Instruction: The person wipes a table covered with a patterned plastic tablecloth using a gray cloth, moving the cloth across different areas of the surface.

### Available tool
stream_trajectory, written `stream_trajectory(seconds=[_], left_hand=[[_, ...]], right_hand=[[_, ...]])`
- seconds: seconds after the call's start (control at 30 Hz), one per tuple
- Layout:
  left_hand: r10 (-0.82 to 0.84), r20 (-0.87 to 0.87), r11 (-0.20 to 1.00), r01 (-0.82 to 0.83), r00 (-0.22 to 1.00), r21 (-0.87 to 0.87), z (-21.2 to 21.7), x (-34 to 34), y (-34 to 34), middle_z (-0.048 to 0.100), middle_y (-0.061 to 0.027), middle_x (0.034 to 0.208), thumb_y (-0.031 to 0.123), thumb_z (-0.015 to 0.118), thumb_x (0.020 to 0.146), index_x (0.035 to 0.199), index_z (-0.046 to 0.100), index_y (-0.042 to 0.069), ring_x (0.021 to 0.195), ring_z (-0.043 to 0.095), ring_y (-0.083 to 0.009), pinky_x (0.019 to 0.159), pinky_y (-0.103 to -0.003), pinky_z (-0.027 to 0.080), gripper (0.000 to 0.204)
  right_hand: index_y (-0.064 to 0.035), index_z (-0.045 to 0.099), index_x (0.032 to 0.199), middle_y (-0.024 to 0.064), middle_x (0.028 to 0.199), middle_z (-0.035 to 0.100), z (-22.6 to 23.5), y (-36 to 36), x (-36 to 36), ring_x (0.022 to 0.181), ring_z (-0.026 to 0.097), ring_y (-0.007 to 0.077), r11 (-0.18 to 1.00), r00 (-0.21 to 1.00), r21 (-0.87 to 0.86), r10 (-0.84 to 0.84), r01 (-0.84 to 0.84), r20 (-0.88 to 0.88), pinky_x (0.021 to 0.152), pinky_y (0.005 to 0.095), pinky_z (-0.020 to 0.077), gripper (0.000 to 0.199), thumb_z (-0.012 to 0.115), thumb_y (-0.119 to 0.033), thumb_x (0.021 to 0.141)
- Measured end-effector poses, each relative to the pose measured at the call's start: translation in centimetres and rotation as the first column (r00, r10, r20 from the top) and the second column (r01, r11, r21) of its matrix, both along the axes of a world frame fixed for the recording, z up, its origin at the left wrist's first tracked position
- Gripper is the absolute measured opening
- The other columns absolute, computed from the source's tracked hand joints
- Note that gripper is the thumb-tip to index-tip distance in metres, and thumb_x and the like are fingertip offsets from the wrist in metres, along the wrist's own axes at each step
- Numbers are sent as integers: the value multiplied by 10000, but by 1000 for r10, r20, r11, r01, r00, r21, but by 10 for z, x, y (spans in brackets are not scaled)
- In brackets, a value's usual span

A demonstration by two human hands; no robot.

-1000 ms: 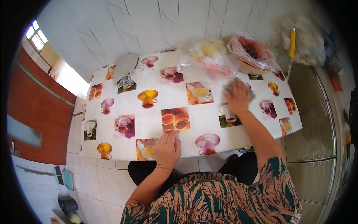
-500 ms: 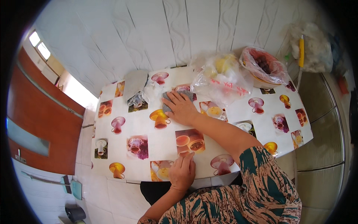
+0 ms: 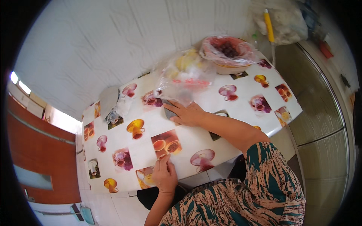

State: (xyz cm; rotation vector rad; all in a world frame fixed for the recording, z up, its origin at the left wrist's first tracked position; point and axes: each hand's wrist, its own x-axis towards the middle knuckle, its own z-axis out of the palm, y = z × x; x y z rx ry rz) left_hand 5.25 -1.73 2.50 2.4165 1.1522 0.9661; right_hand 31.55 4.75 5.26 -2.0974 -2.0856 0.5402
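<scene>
My right hand (image 3: 189,113) lies flat on a grey cloth (image 3: 169,113), pressing it against the patterned tablecloth (image 3: 192,135) with fingers spread. Much of the cloth is hidden beneath my palm. Just beyond that hand is a clear plastic bag (image 3: 188,77) with yellow and white contents; its near edge reaches my fingers. Close to the table's front edge rests my left hand (image 3: 165,177), its fingers pressed together. Whether anything small is pinched at its fingertips, I cannot make out.
A plastic-lined basin of dark round fruit (image 3: 228,51) stands at the back right. Some grey and white cloths (image 3: 113,103) lie at the far left. Past the table's right end are brown cabinet doors (image 3: 313,98); a wooden door (image 3: 41,150) is at the left.
The view has turned, shifting the table within it. My right hand and the grey cloth have slid rightward over the tablecloth, toward the plastic bag. My left hand stays near the front edge.
</scene>
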Motion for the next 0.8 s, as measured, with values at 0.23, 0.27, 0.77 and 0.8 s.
stream_trajectory(seconds=[0.23,0.27,0.77,0.8], left_hand=[[12,10,999,-11,1000,-45,10,12,-8,647,-110,883,13,571,882,1045,667,59,742,609,-273,661,-377,494,194],[4,5,1000,-4,1000,-28,8,12,-9,645,-113,880,12,571,883,1045,667,55,741,608,-275,659,-374,493,193],[49,-68,982,-36,997,183,-18,4,-2,523,-64,728,49,559,889,1049,677,73,611,481,-227,567,-377,371,200],[49,-71,978,-33,996,208,-21,4,-1,526,-64,730,50,557,890,1050,678,73,611,481,-228,566,-376,370,202]], right_hand=[[-171,347,1517,116,1584,288,-22,-53,101,1473,244,273,967,949,228,-174,114,262,1186,441,186,599,406,-452,991],[-172,347,1516,115,1590,278,-30,-61,118,1478,234,272,942,939,311,-216,129,267,1189,441,183,596,407,-447,991],[-175,419,1474,119,1548,351,-46,-245,272,1437,314,276,633,655,492,-740,598,155,1160,462,242,584,475,-450,962],[-174,416,1476,118,1547,352,-46,-264,278,1433,320,276,597,615,490,-775,635,147,1157,465,245,586,476,-449,963]])
